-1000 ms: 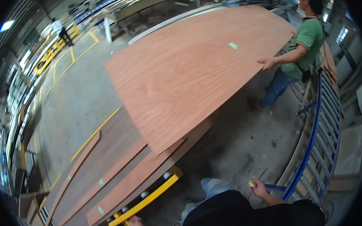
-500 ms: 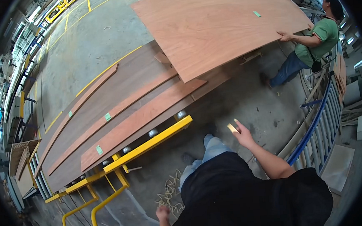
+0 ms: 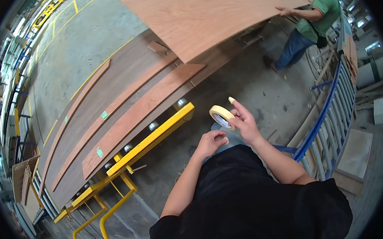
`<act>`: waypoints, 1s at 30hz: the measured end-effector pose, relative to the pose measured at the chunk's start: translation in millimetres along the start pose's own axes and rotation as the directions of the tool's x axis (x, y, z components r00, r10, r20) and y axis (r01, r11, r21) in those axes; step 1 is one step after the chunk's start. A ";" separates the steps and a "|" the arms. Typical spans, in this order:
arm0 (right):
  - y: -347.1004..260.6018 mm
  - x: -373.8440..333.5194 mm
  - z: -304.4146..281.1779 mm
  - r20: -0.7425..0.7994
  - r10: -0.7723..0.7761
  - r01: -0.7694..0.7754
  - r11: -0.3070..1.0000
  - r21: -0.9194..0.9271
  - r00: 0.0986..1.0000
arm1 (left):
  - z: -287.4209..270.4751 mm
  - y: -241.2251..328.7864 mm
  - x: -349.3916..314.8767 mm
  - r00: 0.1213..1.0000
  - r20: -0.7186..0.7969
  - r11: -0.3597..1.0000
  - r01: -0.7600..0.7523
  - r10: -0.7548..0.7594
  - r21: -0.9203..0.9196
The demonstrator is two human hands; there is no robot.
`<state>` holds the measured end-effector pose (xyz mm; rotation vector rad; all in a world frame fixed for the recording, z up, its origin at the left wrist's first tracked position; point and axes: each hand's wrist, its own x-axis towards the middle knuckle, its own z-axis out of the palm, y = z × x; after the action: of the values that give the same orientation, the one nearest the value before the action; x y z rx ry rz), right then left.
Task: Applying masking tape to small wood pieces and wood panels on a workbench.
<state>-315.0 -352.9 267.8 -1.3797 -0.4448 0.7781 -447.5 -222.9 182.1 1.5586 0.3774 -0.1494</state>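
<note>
A roll of yellow masking tape (image 3: 218, 112) is held in my right hand (image 3: 245, 124), its ring standing tilted in the grip. The raised index finger of that hand has a pale yellow wrap on its tip. Just below and left of the roll is my left hand (image 3: 210, 144), apart from it, with the fingers curled in toward the thumb. Whatever those fingers may pinch is too small to make out. Both hands are in front of my body, over the floor beside the yellow-framed roller cart.
Long wood strips (image 3: 143, 118) with green tags lie on a dark board (image 3: 87, 130) over the yellow cart frame (image 3: 153, 139). A co-worker in a green shirt (image 3: 325, 15) holds a large plywood sheet (image 3: 203, 18) at its right end. A blue-railed roller conveyor (image 3: 326, 107) stands at right.
My left hand has come up from the lower left to beside the tape roll. My right hand has turned, showing the roll's ring. The view has shifted slightly.
</note>
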 end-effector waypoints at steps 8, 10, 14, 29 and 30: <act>-33.8 -12.4 8.4 0.095 -0.059 0.040 0.980 0.196 0.994 | -27.9 33.0 -33.1 0.947 -0.256 0.981 -0.185 0.194 0.060; -44.2 -12.5 20.0 0.105 -0.033 -0.003 0.945 0.327 0.994 | -43.5 43.4 -40.1 0.869 -0.466 0.973 -0.222 0.165 -0.070; -48.7 -8.1 32.3 0.162 0.075 -0.167 0.707 0.687 0.984 | -63.2 81.9 -55.9 0.909 -0.385 0.824 -0.337 0.158 -0.455; -44.8 -1.4 48.2 0.333 -0.290 0.328 0.942 -0.065 0.897 | -64.0 127.1 -78.4 0.905 -0.406 0.449 -0.313 -0.125 -0.837; -47.7 0.6 43.1 0.331 -0.292 0.331 0.941 -0.065 0.897 | -66.8 125.2 -78.3 0.912 -0.385 0.393 -0.304 -0.145 -0.868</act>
<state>-333.7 -322.5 321.2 -1.2524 -0.9576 0.7153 -488.9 -165.8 328.0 0.4258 0.5784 0.4436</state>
